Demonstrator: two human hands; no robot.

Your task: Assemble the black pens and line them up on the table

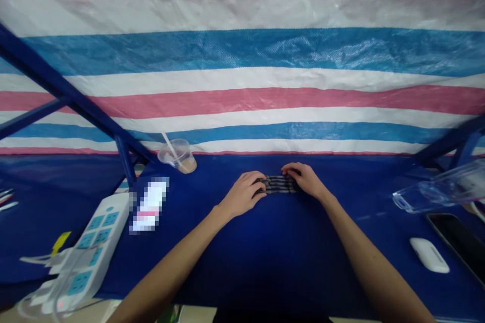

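Several dark pen-like sticks [281, 184] lie side by side in a flat row on the blue tabletop, running left to right. My left hand [246, 194] curls its fingers and thumb round the left ends of the row. At the right ends, my right hand [305, 179] is closed too, its thumb and fingers bent against the sticks. Both ends of the row are partly hidden by my fingers, so their exact kind is unclear.
To the left are a white power strip [113, 207] with plugs, a blurred lit screen [150, 204] and a plastic cup [185, 159] with a straw. Right are a clear container [420, 196], a white case [430, 255] and a dark phone [460, 242]. A striped sheet [242, 50] hangs behind.
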